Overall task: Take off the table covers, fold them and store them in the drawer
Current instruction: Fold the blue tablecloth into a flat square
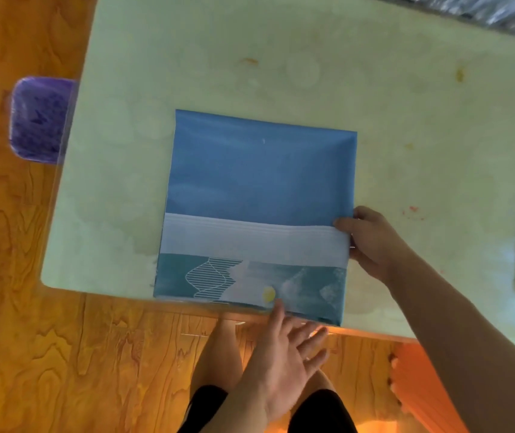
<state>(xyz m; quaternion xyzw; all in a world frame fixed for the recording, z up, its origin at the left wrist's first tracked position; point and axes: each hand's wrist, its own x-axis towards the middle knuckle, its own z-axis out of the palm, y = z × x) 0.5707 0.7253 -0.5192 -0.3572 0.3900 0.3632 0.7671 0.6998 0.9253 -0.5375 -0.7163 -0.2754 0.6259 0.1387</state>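
Folded blue table cover (259,195), square in outline, lies flat on the pale glossy surface (281,57) with its near edge at the surface's near rim. Top part plain blue; a white band crosses the middle; a teal strip along the near side carries a white lined wave pattern and a small yellow spot.

Right hand (372,242) grips the cover's right edge at the level of the white band: thumb on top of the fabric, fingers curled under or behind the edge. Forearm reaches in from the lower right.

Left hand (284,348) is relaxed, fingers spread and straight, grasping nothing. It sits at the near rim of the surface, and one fingertip (278,303) touches the near edge of the cover just beside the yellow spot.

Surface shows faint ring marks and a few orange and red specks. A purple square stool or seat (39,120) stands at the left side, partly tucked under the surface. Wood-grain floor (47,354) below. An orange ribbed object (422,385) at lower right, near the surface's rim; what it is cannot be told. The person's bare knees and dark shorts (322,414) show at the bottom.
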